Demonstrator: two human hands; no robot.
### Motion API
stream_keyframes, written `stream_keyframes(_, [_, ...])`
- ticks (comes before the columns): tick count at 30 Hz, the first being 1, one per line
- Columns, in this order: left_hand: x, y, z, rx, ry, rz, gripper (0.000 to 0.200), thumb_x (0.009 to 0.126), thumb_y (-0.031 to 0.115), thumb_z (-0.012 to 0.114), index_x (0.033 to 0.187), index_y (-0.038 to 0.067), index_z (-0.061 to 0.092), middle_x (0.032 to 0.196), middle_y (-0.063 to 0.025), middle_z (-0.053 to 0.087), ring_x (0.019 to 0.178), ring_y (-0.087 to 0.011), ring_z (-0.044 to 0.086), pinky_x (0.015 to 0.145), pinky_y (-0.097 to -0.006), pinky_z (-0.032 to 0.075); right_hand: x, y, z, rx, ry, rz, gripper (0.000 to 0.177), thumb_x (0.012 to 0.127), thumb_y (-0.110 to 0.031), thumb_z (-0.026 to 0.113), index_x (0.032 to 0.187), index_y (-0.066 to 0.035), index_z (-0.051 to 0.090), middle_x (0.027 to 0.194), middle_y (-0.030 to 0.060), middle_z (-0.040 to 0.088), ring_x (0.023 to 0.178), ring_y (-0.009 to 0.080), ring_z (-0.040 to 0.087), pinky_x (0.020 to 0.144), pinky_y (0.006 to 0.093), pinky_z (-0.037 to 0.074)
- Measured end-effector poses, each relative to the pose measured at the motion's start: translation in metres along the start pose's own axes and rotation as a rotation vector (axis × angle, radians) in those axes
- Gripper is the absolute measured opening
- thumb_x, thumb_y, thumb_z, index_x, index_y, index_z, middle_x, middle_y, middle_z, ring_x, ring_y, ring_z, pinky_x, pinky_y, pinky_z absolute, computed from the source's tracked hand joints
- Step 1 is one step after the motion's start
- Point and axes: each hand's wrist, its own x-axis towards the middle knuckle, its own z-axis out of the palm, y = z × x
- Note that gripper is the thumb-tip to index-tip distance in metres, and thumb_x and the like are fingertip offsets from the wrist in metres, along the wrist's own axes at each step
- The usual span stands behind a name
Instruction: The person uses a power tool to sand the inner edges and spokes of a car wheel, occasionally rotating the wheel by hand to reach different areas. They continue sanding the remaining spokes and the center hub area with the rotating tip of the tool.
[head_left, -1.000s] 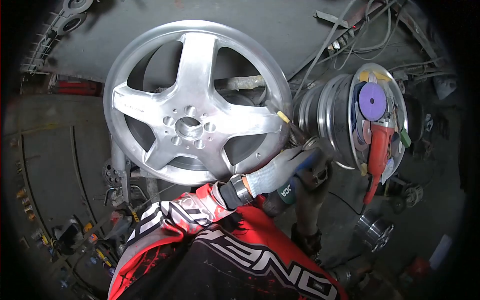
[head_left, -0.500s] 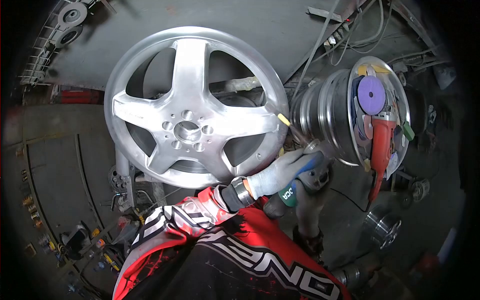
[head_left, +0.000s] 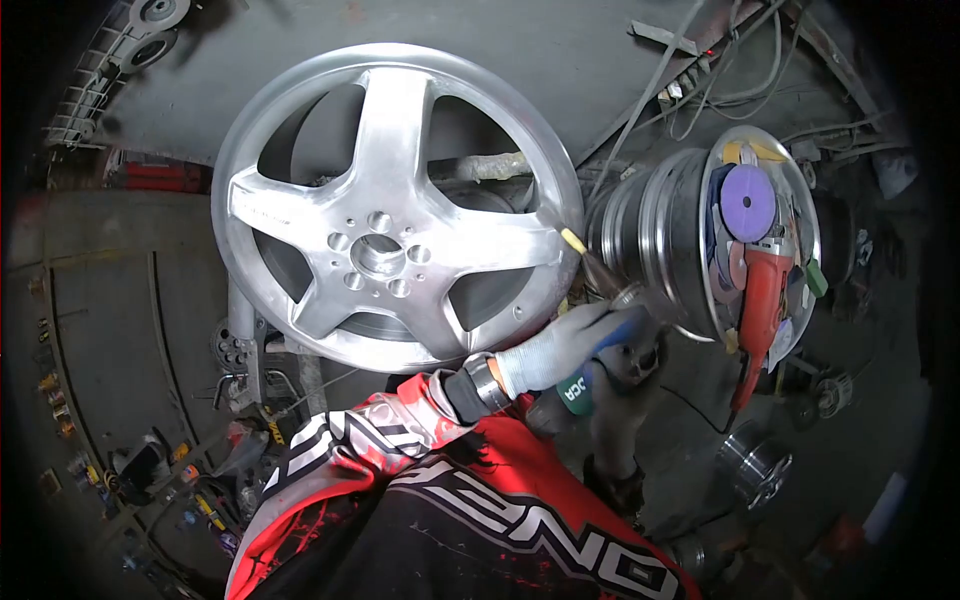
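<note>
A bare silver five-spoke alloy wheel rim faces me. My left hand, in a grey glove with blue on it, is wrapped over the front part of a die grinder with a green DCA label. Below it, my right hand is closed around the tool's body, partly in shadow and blurred. From the grinder a slim shaft reaches up to a yellow tip. That tip lies at the outer end of the right-hand spoke, by the rim's edge. Exact contact is hard to make out.
To the right, another wheel rim lies on its side, holding a red angle grinder, a purple disc and several other discs. Cables hang behind. A smaller rim sits on the floor at lower right.
The view has shifted slightly, so the surroundings sit a little differently. Both hands keep their hold on the die grinder, and its yellow tip stays near the spoke's outer end.
</note>
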Motion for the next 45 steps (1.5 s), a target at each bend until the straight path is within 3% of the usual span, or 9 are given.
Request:
stream_keyframes(10, [0.004,0.000,-0.006,0.083,0.173,0.125,0.053,0.088,0.003,0.052,0.140,0.005,0.047,0.118,-0.0206,0.057,0.106,-0.0358,0.061,0.092,-0.0386,0.050,0.004,-0.014,0.016,0.311,-0.009,0.239,0.094,0.074,-0.005,0.076,0.149,0.005,0.020,0.141,0.0208,0.043,0.131,0.0298,0.045,0.109,0.0401,0.038])
stream_keyframes(22, [0.007,0.031,-0.001,0.184,-0.318,-0.125,0.046,0.095,0.013,0.051,0.140,0.004,0.048,0.122,-0.0208,0.057,0.114,-0.0337,0.058,0.096,-0.0364,0.047,-0.046,0.038,0.003,0.221,0.127,0.068,0.085,0.080,-0.010,0.072,0.149,0.005,0.024,0.146,0.0218,0.041,0.132,0.0322,0.047,0.109,0.0415,0.039])
stream_keyframes(24, [0.005,0.028,-0.007,0.177,-0.287,-0.103,0.047,0.093,0.012,0.052,0.139,0.004,0.049,0.118,-0.0214,0.058,0.111,-0.0345,0.059,0.094,-0.0367,0.048,-0.056,0.049,-0.003,-0.634,-0.097,-0.495,0.053,0.084,-0.007,0.069,0.133,0.000,0.051,0.136,0.0258,0.050,0.125,0.0407,0.051,0.104,0.0449,0.042])
stream_keyframes(27, [0.004,0.011,-0.003,0.142,-0.103,0.079,0.048,0.090,0.008,0.054,0.138,0.006,0.050,0.105,-0.0201,0.056,0.095,-0.0341,0.060,0.082,-0.0377,0.050,-0.052,0.031,0.020,0.027,-0.009,0.142,0.049,0.081,-0.005,0.071,0.128,-0.001,0.055,0.130,0.0268,0.053,0.121,0.0434,0.052,0.102,0.0478,0.043])
stream_keyframes(31, [-0.004,0.013,-0.002,0.131,-0.081,0.115,0.049,0.089,0.006,0.055,0.138,0.008,0.050,0.101,-0.0179,0.056,0.089,-0.0325,0.062,0.079,-0.0373,0.051,-0.062,0.035,0.027,-0.319,0.073,-0.040,0.049,0.082,-0.005,0.071,0.129,-0.001,0.055,0.130,0.0263,0.054,0.120,0.0431,0.053,0.101,0.0479,0.043])
stream_keyframes(34, [-0.004,0.021,-0.006,0.240,-0.259,-0.001,0.051,0.088,0.007,0.055,0.138,0.006,0.050,0.106,-0.0177,0.058,0.094,-0.0315,0.062,0.084,-0.0371,0.051,-0.063,0.026,0.029,0.196,0.234,0.236,0.070,0.084,-0.009,0.070,0.143,0.006,0.036,0.145,0.0231,0.042,0.130,0.0313,0.048,0.106,0.0395,0.041])
stream_keyframes(37, [-0.004,0.016,-0.007,0.239,-0.239,-0.003,0.052,0.086,0.006,0.055,0.138,0.004,0.050,0.105,-0.0178,0.057,0.095,-0.0314,0.062,0.085,-0.0377,0.050,-0.067,0.042,0.031,-0.427,0.123,-0.293,0.049,0.082,-0.011,0.074,0.127,0.000,0.055,0.132,0.0254,0.052,0.121,0.0433,0.052,0.102,0.0476,0.043])
stream_keyframes(43, [0.003,0.029,-0.021,0.033,-0.309,-0.147,0.049,0.091,0.007,0.051,0.139,-0.002,0.046,0.116,-0.0216,0.057,0.105,-0.0347,0.061,0.091,-0.0374,0.050,-0.068,0.013,0.044,-0.135,0.189,0.090,0.081,0.081,-0.002,0.068,0.151,0.000,0.025,0.145,0.0187,0.041,0.127,0.0245,0.049,0.102,0.0370,0.044])
stream_keyframes(45, [0.003,0.035,-0.025,-0.065,-0.386,-0.265,0.042,0.101,0.012,0.043,0.140,-0.004,0.044,0.119,-0.0215,0.058,0.107,-0.0300,0.061,0.094,-0.0360,0.049,-0.057,-0.024,0.045,0.611,0.347,0.383,0.038,0.091,-0.014,0.064,0.125,0.001,0.057,0.131,0.0149,0.053,0.117,0.0221,0.055,0.094,0.0357,0.046])
